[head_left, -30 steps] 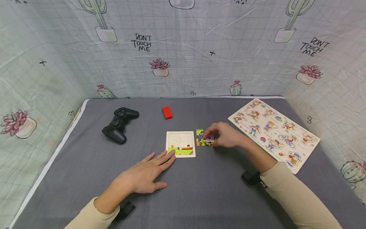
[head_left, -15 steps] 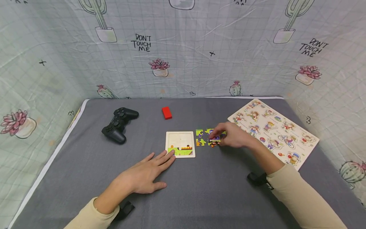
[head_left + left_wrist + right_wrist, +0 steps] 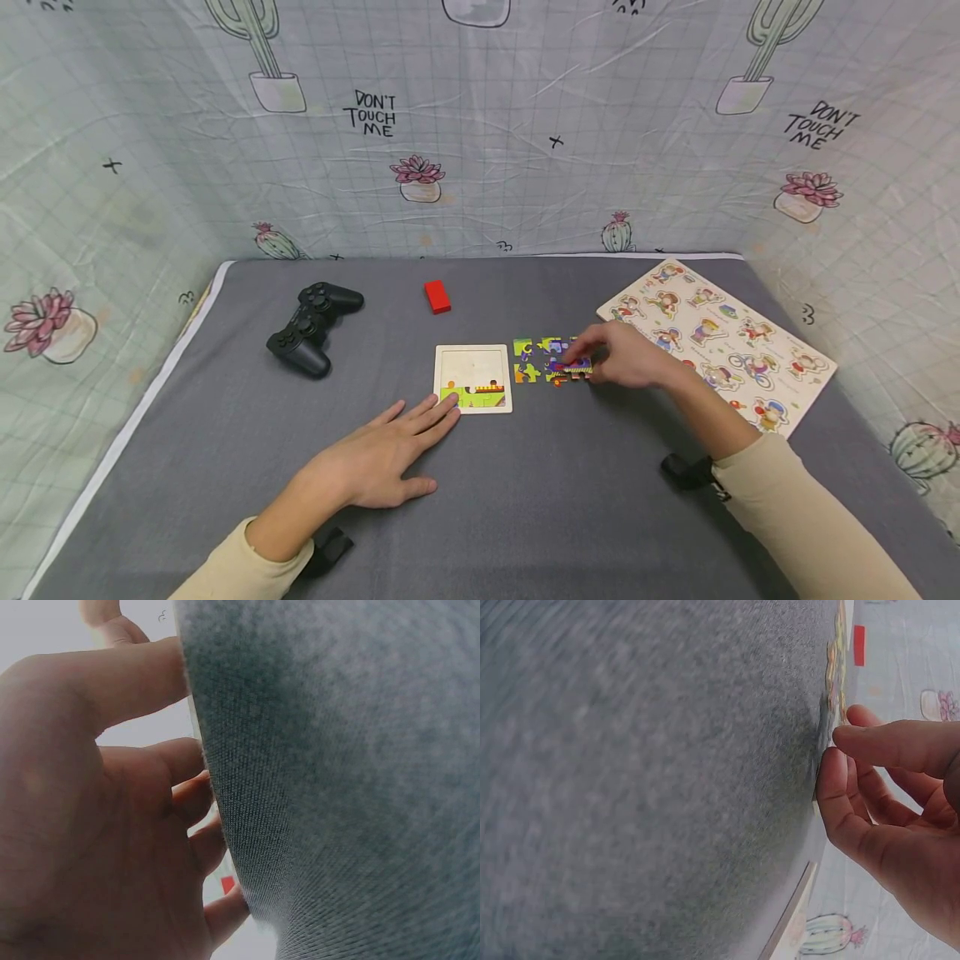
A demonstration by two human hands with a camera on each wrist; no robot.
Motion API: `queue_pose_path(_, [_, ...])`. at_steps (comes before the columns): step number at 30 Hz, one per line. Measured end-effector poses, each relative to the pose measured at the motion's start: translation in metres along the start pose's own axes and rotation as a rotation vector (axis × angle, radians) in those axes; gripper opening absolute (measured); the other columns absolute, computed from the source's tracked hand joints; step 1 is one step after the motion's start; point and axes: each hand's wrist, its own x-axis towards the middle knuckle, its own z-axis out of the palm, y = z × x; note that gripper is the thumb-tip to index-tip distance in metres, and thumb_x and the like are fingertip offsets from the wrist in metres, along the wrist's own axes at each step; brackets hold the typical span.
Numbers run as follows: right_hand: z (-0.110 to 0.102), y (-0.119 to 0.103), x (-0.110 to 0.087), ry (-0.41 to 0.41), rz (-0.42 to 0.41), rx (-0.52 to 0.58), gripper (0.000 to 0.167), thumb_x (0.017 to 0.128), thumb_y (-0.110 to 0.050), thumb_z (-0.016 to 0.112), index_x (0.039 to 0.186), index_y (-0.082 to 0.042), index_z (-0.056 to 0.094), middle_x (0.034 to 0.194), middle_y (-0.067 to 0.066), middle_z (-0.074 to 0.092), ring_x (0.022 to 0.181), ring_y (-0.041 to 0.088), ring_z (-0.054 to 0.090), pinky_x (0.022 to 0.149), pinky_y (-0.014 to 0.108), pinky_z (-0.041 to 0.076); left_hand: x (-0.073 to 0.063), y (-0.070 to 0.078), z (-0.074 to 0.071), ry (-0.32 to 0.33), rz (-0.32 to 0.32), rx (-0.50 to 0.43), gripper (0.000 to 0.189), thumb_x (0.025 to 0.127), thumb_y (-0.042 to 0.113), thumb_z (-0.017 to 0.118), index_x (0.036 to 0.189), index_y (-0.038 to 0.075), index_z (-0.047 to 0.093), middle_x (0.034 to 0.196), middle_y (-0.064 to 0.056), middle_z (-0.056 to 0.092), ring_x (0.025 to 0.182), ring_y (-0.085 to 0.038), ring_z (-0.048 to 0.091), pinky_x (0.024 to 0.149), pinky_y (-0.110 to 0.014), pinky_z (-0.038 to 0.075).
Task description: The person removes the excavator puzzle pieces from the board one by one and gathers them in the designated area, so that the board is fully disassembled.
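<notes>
purple puzzle piece is under the fingertips of the right hand, grip closed on it, thumb and fingers curled in from its right; the contact itself is partly hidden by the hand. piece lies at the right side of a cluster of loose puzzle pieces, green, orange and purple, flat on the table. cluster sits just right of the small wooden puzzle tray; tray has green, yellow and red pieces fitted along its near edge, pale wood base showing above them. left hand lies palm down on the table, fingers apart and fairly straight, fingertips at the tray's near left corner, nothing clamped. table is covered in dark gray cloth, white edging along left and back. red block beyond the tray, black game controller to the left, large wooden board with cartoon figures set at an angle on the right, behind the right forearm. beige sleeves, black wrist straps. pale cloth walls on three sides, grid lines, potted cacti and succulents, "don't touch me" lettering, some creases.
</notes>
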Motion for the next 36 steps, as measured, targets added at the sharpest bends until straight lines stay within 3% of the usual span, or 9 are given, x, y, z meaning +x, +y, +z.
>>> queue_pose_path(8, [-0.001,0.0056,-0.0024,0.0,0.018,0.003,0.04,0.076,0.014,0.072,0.11,-0.006,0.079,0.111,0.009,0.077,0.105,0.028,0.069,0.087,0.039,0.055,0.0009,-0.0009,0.0015,0.003,-0.003,0.004,0.085,0.099,0.043,0.069,0.167,0.016,0.025,0.177,0.004,0.011,0.163,-0.024,0.014,0.13,-0.059,0.015])
queue_pose_path(15, [-0.0002,0.0069,-0.0024,0.008,0.031,-0.018,0.042,0.074,0.013,0.072,0.109,-0.008,0.08,0.109,0.006,0.078,0.102,0.026,0.07,0.082,0.031,0.055,0.001,-0.0015,0.0027,0.006,0.005,0.009,0.086,0.099,0.043,0.069,0.167,0.016,0.025,0.177,0.004,0.011,0.163,-0.024,0.015,0.129,-0.06,0.016])
queue_pose_path(26, [0.0001,0.0042,-0.0029,0.03,0.043,-0.075,0.043,0.073,0.014,0.072,0.108,-0.008,0.081,0.107,0.006,0.078,0.1,0.026,0.07,0.083,0.036,0.054,0.0018,-0.0019,0.0026,-0.003,-0.008,0.011,0.086,0.099,0.044,0.069,0.167,0.017,0.025,0.177,0.005,0.011,0.163,-0.023,0.014,0.13,-0.059,0.015])
queue_pose_path(36, [0.0033,0.0044,-0.0022,0.04,0.042,-0.079,0.042,0.072,0.015,0.072,0.106,-0.007,0.081,0.105,0.008,0.076,0.094,0.028,0.066,0.07,0.028,0.05,0.0012,-0.0003,0.0019,-0.001,-0.013,0.012,0.085,0.099,0.043,0.07,0.167,0.016,0.027,0.177,0.005,0.011,0.163,-0.023,0.015,0.129,-0.059,0.017])
